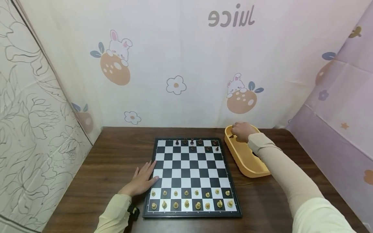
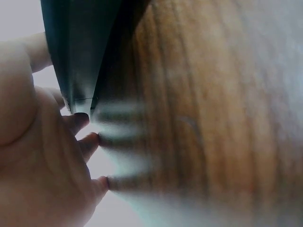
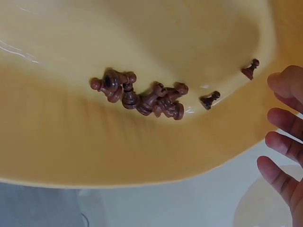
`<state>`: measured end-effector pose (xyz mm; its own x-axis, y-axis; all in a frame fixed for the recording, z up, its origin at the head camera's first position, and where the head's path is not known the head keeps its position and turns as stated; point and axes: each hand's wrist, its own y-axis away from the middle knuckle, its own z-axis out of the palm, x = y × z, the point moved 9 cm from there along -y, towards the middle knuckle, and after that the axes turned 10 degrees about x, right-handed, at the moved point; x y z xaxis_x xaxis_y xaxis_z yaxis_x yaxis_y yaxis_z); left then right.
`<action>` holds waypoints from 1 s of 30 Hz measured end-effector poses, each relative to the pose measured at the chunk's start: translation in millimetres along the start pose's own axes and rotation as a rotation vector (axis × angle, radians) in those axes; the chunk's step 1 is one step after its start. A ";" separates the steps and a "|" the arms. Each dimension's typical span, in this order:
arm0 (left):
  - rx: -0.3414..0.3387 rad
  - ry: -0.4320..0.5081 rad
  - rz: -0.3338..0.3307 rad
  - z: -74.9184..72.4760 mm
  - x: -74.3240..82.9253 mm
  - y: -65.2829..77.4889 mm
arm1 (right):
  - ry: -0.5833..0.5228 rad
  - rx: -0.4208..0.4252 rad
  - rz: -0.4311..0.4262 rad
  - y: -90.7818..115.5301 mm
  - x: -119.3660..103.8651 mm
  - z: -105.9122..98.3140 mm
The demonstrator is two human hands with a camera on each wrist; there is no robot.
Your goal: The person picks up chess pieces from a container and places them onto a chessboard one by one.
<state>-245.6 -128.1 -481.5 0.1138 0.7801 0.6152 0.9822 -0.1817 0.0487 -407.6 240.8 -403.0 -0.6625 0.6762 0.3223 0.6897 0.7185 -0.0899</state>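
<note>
A black-and-white chessboard (image 1: 188,173) lies on the table. My left hand (image 1: 141,179) rests at its left edge, fingers spread and thumb over the rim; the left wrist view shows the palm (image 2: 42,156) beside the dark board side (image 2: 80,52). My right hand (image 1: 243,130) is at the far end of a yellow tray (image 1: 233,152). Seen from the right wrist, its fingers (image 3: 284,120) are apart with nothing visible between them, close to a dark brown pawn (image 3: 251,69). Another brown pawn (image 3: 208,100) and a cluster of brown chess pieces (image 3: 151,99) lie in the tray.
Two rows of pale pieces (image 1: 186,204) stand on the board's near side. Several dark pieces (image 1: 192,141) stand along the far rows. Brown wooden table (image 1: 116,152) surrounds the board, and a patterned curtain (image 1: 175,64) hangs behind it.
</note>
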 end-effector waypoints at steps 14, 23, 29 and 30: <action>0.016 0.014 0.001 0.0 -1.7 -1.2 | 0.001 -0.059 0.091 -9.5 8.0 41.5; 0.031 0.028 0.023 1.9 -0.2 0.1 | 0.029 -0.029 0.067 -6.7 5.4 51.3; 0.021 0.021 0.000 0.1 -1.9 0.2 | 0.087 0.060 -0.004 -9.1 -1.2 46.4; 0.022 0.022 -0.003 -0.1 -2.9 0.2 | 0.103 0.076 -0.021 -9.8 -2.5 46.6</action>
<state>-245.7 -130.5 -483.2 0.1083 0.7672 0.6323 0.9855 -0.1664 0.0332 -426.3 239.7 -446.9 -0.6405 0.6434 0.4192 0.6491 0.7453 -0.1521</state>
